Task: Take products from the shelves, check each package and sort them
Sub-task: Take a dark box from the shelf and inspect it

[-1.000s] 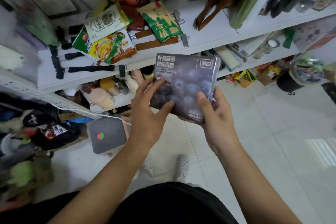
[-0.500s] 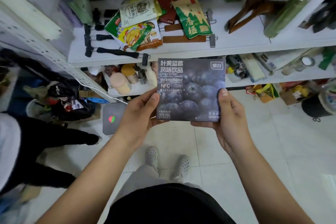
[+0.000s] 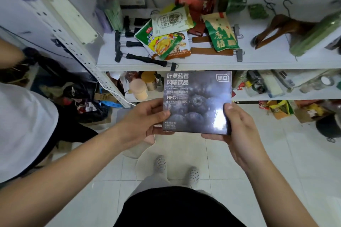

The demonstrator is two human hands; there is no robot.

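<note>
White shelving [image 3: 212, 64] is running across the upper half of the frame, with pale floor tiles [image 3: 276, 153] filling the lower right. At centre, a dark box [image 3: 197, 101] printed with blueberries and the words "NFC" and "flavoured drinks" is being held face up, in front of the lower shelf edge. The left hand [image 3: 142, 120] is gripping its left edge, thumb lying over the printed face, fingers curled beneath. The right hand [image 3: 238, 131] is clamping the right edge, thumb pressing on a patch of glare, fingers wrapping under the bottom right corner. Above the box, on the upper shelf, a green snack bag [image 3: 220, 32] is lying across wooden clip hangers [image 3: 212, 50], beside a heap of other packets [image 3: 166, 38]. Black clip hangers [image 3: 145, 59] are lying left of that heap. Right of it, wooden coat hangers [image 3: 280, 27] are resting. Below centre, two pale shoes [image 3: 177, 169] are standing on the tiles. At left edge, another person's white sleeve [image 3: 22, 131] is showing.
</note>
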